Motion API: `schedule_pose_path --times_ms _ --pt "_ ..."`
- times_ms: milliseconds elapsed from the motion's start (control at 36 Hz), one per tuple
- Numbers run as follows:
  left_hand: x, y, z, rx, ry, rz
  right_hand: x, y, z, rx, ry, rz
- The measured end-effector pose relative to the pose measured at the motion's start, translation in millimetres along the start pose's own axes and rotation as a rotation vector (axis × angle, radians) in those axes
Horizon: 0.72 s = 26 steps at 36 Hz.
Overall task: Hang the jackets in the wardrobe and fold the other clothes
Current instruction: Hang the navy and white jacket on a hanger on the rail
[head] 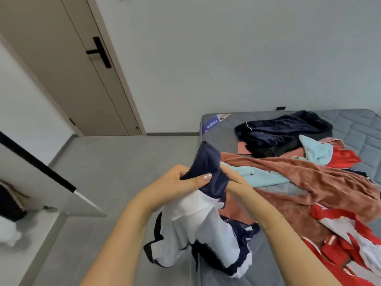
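Observation:
A navy and white jacket [198, 228] hangs over the bed's near left corner, lifted by its navy collar with the zipper edge standing up. My left hand [175, 186] grips the collar from the left, thumb on top of the fabric. My right hand [233, 180] holds the same collar from the right, fingers partly tucked behind it. On the grey mattress [350, 129] lies a heap of clothes: a rust-brown fleece garment [309, 178], a light blue garment [263, 176], a red and white jacket [350, 244] and a dark navy velvet garment [284, 129].
A beige door [68, 65] with a black handle stands shut at the back left. An open wardrobe door [41, 178] with a black bar juts in from the left, dark and white items beside it. Grey tiled floor [123, 162] lies between the wardrobe and the bed.

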<state>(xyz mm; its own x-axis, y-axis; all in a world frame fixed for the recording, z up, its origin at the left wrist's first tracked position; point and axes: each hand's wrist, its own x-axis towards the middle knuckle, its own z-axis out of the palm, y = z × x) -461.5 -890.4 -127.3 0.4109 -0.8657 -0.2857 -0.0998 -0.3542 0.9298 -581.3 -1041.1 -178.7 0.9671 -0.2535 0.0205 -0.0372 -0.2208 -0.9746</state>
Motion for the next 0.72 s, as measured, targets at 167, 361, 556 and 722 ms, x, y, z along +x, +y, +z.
schedule_pose_path --times_ms 167,361,556,722 --pt "-45 -22 -53 0.125 0.225 0.046 11 -36 38 0.239 0.178 -0.012" --pt "-122 -79 -115 0.094 0.182 0.009 31 -89 125 0.154 0.263 -0.148" --pt "-166 -143 -163 0.344 0.646 0.07 53 -132 193 0.315 0.031 -0.013" --pt "-215 -198 -209 0.25 0.913 0.116 72 -152 240 0.373 -0.106 -0.039"
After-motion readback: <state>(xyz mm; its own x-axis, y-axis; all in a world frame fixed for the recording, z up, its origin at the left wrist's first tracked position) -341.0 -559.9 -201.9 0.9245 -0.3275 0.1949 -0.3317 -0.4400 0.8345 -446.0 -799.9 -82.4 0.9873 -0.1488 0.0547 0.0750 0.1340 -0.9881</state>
